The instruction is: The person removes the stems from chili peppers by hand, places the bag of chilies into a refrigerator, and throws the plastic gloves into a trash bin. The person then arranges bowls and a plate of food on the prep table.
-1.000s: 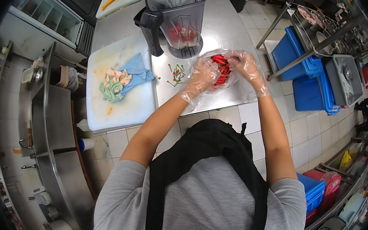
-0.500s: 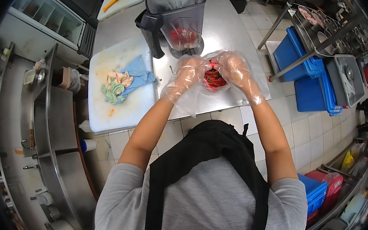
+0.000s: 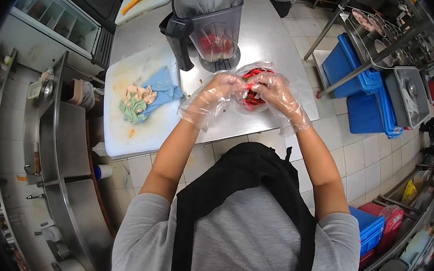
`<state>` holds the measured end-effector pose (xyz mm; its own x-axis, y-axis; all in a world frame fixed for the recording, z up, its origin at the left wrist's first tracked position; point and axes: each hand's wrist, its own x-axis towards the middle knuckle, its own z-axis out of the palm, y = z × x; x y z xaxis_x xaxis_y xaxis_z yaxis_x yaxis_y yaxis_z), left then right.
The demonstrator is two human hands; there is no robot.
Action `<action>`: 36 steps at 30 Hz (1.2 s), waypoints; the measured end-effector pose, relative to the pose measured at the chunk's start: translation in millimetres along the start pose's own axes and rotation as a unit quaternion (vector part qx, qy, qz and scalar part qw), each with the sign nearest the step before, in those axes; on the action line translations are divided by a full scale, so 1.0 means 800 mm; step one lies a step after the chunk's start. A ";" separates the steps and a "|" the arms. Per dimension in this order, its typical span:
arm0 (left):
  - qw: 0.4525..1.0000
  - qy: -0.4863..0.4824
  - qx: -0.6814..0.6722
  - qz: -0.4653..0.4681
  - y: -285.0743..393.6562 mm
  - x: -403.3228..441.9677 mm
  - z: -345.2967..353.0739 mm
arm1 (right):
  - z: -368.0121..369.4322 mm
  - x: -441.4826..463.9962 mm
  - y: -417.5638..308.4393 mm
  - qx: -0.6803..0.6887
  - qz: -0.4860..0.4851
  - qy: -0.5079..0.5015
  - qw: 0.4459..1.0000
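My left hand [image 3: 219, 88] and my right hand [image 3: 274, 93] both wear loose clear plastic gloves. Their fingertips meet in a pinch on a red chili pepper [image 3: 250, 86]. Just beneath lies a clear plastic bag [image 3: 235, 105] with red chilies [image 3: 254, 101] and some green stems in it. Beyond my left hand stands a dark transparent blender jar [image 3: 208, 9], its handle to the left. Chopped red pieces [image 3: 217, 45] lie at the jar's bottom, with something pale under them.
Left on the steel table [image 3: 269, 31] is a white cutting board [image 3: 123, 74] with a crumpled blue cloth [image 3: 163, 84] and green and peach cloths. Behind it, an orange-handled knife [image 3: 131, 5] rests on another board. Blue bins [image 3: 368, 111] stand by a rack at right.
Both hands have drawn slightly apart and lower, still pinching at the middle. More of the chilies in the bag now shows beyond my fingers.
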<state>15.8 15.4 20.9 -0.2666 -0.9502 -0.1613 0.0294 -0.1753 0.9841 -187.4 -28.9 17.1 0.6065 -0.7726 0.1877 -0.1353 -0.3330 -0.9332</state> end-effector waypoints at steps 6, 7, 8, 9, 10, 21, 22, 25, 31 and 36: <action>0.997 0.004 -0.073 -0.020 -0.017 0.005 -0.001 | 0.015 -0.007 0.013 0.131 0.080 0.026 0.988; 0.995 0.006 -0.093 -0.022 -0.019 0.005 0.000 | 0.017 -0.007 0.012 0.113 0.063 0.040 0.991; 0.993 0.008 -0.113 -0.025 -0.020 0.004 0.000 | 0.017 -0.005 0.013 0.112 0.062 0.038 0.991; 0.993 0.010 -0.114 -0.025 -0.019 0.002 0.002 | 0.017 -0.003 0.013 0.060 0.031 0.055 0.996; 0.995 0.043 -0.089 0.006 -0.018 0.001 0.003 | 0.016 0.000 0.014 0.007 -0.002 0.072 0.997; 0.859 0.306 0.379 0.160 -0.012 -0.046 -0.012 | -0.048 0.135 -0.195 -0.174 -0.354 0.275 0.877; 0.861 0.304 0.384 0.134 -0.019 -0.047 -0.014 | -0.040 0.145 -0.213 -0.160 -0.361 0.265 0.880; 0.833 0.322 0.413 0.178 -0.060 -0.036 -0.029 | -0.033 0.174 -0.200 -0.323 -0.344 0.215 0.855; 0.758 0.345 0.506 0.222 -0.094 -0.043 -0.043 | -0.074 0.116 -0.121 -0.310 -0.215 0.208 0.903; 0.765 0.351 0.435 0.319 -0.061 -0.016 -0.026 | -0.059 0.046 -0.008 -0.367 -0.038 0.027 0.929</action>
<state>38.0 30.8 -26.3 0.1277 -0.7289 0.6726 -0.7966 0.3286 0.5073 -201.1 -80.9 44.0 0.5988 -0.7508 0.2787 -0.6029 -0.6517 -0.4603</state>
